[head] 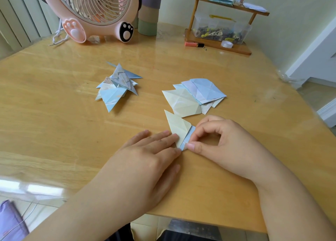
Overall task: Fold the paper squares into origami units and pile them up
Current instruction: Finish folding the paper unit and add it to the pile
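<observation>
On the glossy wooden tabletop, the left hand lies flat with straight fingers pressing the lower edge of a half-folded cream and pale-blue paper unit. The right hand pinches the unit's blue strip between thumb and forefinger (other fingers curled loosely). A pile of finished pointed origami units sits further back to the left; a fanned stack of creased pastel paper squares lies just behind the unit.

Around one half-folded paper unit on the tabletop lie two paper heaps, folded units and creased squares, plus one fan.
</observation>
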A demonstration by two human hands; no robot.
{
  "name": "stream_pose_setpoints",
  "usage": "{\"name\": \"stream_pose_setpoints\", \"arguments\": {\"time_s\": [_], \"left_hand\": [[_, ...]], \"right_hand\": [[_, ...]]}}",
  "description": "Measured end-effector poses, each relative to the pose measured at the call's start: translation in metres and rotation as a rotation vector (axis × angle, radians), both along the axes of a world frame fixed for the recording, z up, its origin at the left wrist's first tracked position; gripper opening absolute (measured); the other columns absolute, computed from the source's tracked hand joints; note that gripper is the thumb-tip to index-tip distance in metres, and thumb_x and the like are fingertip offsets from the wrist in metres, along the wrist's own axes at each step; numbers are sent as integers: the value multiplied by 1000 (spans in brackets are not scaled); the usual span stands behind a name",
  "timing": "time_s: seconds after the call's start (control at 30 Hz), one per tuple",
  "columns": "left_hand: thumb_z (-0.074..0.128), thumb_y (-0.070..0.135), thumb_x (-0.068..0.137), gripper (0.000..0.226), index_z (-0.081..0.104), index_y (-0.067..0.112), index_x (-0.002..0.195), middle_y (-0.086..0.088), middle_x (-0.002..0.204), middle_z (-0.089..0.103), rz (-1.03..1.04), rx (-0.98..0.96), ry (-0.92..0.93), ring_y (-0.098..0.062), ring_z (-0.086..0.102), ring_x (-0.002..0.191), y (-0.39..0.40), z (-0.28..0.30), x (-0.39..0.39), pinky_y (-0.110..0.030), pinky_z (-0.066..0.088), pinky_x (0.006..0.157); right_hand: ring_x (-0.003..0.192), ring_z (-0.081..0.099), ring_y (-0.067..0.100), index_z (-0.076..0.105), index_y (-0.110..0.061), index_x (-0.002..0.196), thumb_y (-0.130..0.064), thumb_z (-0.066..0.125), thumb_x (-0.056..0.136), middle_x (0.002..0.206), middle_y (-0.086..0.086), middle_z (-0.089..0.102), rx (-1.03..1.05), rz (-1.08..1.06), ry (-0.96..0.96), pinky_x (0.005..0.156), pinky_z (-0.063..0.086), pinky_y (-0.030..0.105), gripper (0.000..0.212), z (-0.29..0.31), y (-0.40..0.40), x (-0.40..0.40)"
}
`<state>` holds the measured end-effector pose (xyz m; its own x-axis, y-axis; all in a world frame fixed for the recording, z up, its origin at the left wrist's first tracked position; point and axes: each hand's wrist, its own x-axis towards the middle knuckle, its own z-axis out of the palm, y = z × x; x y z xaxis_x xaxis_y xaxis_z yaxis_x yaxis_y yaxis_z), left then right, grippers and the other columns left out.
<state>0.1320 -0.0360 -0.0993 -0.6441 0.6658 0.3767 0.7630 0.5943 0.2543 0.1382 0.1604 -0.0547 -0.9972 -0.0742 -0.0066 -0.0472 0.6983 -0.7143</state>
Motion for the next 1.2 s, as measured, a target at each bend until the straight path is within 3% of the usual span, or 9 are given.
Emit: {"name": "stream_pose_setpoints", "arguments": {"time_s": [0.2, 0.37, 0.53, 0.63, 0.7, 0.8, 1.2], "left_hand": [[44, 36, 88, 37, 70, 16, 104, 4, 113, 65, -13, 47, -16, -16, 63, 104, 0, 2, 2, -35, 49, 93], [44, 37, 88, 36, 68, 16, 106, 3, 112, 67, -27, 10, 26, -16, 63, 108, 0, 2, 3, -43, 51, 92], [41, 45, 87, 50, 67, 13, 116, -1, 110, 67, 30, -33, 73, -21, 65, 107, 7, 0, 10, -48, 53, 87], [37, 51, 87, 59, 65, 10, 119, -1, 111, 67, 105, -33, 70, -22, 63, 111, 14, -3, 20, -50, 51, 90], [37, 51, 87, 60, 66, 9, 118, -1, 112, 67, 144, -10, 49, -22, 62, 113, 18, -5, 25, -42, 48, 96], [38, 51, 87, 59, 67, 9, 117, -1, 115, 66, 165, 18, 25, -21, 59, 116, 19, -6, 27, -39, 34, 96], [39, 50, 88, 51, 61, 14, 117, 4, 119, 62, 155, 57, -66, -14, 55, 122, 15, -3, 28, -34, 31, 101]], "right_hand": [[84, 55, -3, 67, -26, 65, -28, 74, 75, 86, -15, 58, 26, -38, 17, 70, 37, 3, 12, -4, -4, -1], [82, 56, 0, 66, -26, 64, -27, 74, 75, 89, -14, 59, 37, -62, 28, 70, 39, 6, 14, -5, -5, 0], [83, 56, -2, 65, -27, 63, -26, 74, 74, 88, -13, 59, 29, -52, 28, 70, 38, 4, 14, -4, -6, 0], [84, 56, -2, 66, -27, 63, -25, 73, 74, 87, -13, 59, 26, -43, 27, 71, 37, 3, 13, -4, -6, 0], [83, 56, -3, 66, -26, 63, -25, 74, 75, 87, -13, 59, 21, -40, 27, 71, 36, 3, 14, -3, -6, -1], [82, 55, -5, 67, -25, 63, -25, 74, 75, 86, -15, 58, 18, -35, 23, 70, 35, 2, 14, -4, -5, -1], [85, 55, -1, 66, -26, 68, -24, 70, 80, 88, -13, 56, 30, 7, 14, 72, 37, 4, 13, -6, -4, -3]]}}
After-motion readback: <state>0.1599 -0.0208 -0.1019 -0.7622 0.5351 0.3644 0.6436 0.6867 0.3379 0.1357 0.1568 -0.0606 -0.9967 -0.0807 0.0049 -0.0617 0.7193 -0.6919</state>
